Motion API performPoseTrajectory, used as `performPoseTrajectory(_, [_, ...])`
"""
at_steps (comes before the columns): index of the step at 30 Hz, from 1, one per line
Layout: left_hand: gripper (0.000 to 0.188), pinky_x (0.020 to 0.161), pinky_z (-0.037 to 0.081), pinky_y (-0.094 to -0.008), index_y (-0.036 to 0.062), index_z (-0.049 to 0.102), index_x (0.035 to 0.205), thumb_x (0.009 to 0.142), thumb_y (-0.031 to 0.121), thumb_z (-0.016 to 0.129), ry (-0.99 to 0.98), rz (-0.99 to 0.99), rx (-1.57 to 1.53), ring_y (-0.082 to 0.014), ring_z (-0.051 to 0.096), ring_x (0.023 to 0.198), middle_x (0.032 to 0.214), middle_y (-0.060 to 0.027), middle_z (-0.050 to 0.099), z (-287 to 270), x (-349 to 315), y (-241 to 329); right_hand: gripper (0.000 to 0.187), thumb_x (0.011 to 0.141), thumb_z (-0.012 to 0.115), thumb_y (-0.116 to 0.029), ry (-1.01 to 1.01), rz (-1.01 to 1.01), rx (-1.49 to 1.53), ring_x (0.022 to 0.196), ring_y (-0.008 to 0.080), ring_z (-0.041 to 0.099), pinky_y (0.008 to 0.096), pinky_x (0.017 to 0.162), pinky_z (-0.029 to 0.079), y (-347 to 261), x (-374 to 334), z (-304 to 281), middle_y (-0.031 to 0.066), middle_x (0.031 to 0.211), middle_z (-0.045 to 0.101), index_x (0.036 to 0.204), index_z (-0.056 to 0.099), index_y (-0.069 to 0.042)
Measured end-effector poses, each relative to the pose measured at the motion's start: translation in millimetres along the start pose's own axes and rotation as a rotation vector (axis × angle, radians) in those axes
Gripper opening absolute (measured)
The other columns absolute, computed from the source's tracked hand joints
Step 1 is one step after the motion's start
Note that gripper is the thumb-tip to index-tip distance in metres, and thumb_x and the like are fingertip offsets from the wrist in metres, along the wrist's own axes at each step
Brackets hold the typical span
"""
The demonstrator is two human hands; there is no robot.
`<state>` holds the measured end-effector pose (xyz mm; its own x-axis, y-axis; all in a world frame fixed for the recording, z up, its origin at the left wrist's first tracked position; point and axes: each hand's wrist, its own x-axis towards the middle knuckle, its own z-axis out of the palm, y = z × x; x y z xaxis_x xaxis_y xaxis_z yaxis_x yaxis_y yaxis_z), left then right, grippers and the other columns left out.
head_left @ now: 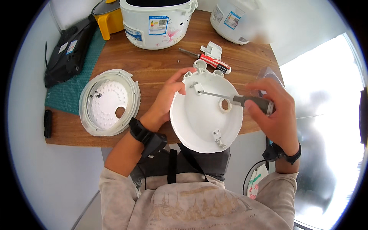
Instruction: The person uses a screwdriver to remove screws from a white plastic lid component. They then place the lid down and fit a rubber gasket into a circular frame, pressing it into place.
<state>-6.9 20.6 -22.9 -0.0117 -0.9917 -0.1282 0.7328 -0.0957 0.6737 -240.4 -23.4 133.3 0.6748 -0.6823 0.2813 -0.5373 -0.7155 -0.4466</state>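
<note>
My left hand [167, 96] is closed on the upper left rim of a round white plastic lid shell [195, 119], tilted at the table's front edge. In my right hand [279, 111] is a screwdriver [251, 103] with a dark grey handle, fingers wrapped round it. Its shaft points left across the shell, and the tip meets a small white bracket [198, 88] inside. Lower in the shell sits a small clip with holes [217, 137]. A round hole [225, 105] with a raised ring lies under the shaft.
Left of the shell lies a round lid part [135, 97] holding several dark screws. Beyond are a red and black screwdriver [214, 63], a white plastic piece [212, 50] and a white rice cooker [134, 40]. Another white cooker [226, 32], a yellow-handled pot [111, 23] and a black appliance [74, 50] stand around.
</note>
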Motion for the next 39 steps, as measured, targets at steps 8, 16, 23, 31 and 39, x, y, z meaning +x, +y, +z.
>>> performPoseTrajectory(8, [0.067,0.094,0.055,-0.0357,0.0076,0.048,0.139,0.073,0.002,0.043,-0.013,-0.016,0.031,-0.0230,0.063,0.109,0.128,-0.0127,0.058,-3,0,0,0.023,0.085,0.079,-0.024,0.065,0.094,-0.018,0.058,0.0194,0.060,0.0308,0.056,0.045,0,9,9,0.0077,0.071,0.068,0.089,0.068,-0.005])
performPoseTrajectory(16, [0.068,0.097,0.055,-0.0360,0.0076,0.048,0.139,0.072,0.003,0.043,0.004,-0.022,0.051,-0.0243,0.062,0.113,0.131,-0.0138,0.056,-4,0,-1,0.024,0.085,0.078,-0.025,0.026,0.052,-0.071,0.054,0.0236,0.061,0.0326,0.053,0.046,10,6,11,0.0087,0.066,0.066,0.088,0.066,-0.004])
performPoseTrajectory(23, [0.070,0.099,0.054,-0.0373,0.0066,0.047,0.141,0.072,0.004,0.043,0.009,-0.029,0.021,-0.0258,0.062,0.114,0.133,-0.0142,0.056,-3,0,-1,0.023,0.086,0.078,-0.022,-0.026,0.018,-0.061,0.057,0.0274,0.062,0.0337,0.054,0.047,16,8,8,0.0121,0.069,0.066,0.089,0.064,-0.004])
performPoseTrajectory(31, [0.071,0.099,0.054,-0.0387,0.0057,0.047,0.142,0.071,0.004,0.043,0.021,-0.030,0.043,-0.0266,0.062,0.115,0.133,-0.0144,0.055,-3,2,-3,0.025,0.087,0.077,-0.021,-0.079,-0.042,-0.031,0.062,0.0267,0.063,0.0337,0.056,0.048,25,14,4,0.0126,0.073,0.067,0.095,0.060,-0.005])
performPoseTrajectory(39, [0.070,0.096,0.056,-0.0358,0.0061,0.047,0.141,0.072,0.002,0.042,0.008,-0.041,0.040,-0.0236,0.064,0.110,0.131,-0.0133,0.057,-6,2,-3,0.030,0.087,0.076,-0.023,-0.161,-0.006,-0.077,0.060,0.0244,0.061,0.0330,0.056,0.044,34,30,-5,0.0088,0.070,0.064,0.101,0.054,-0.008])
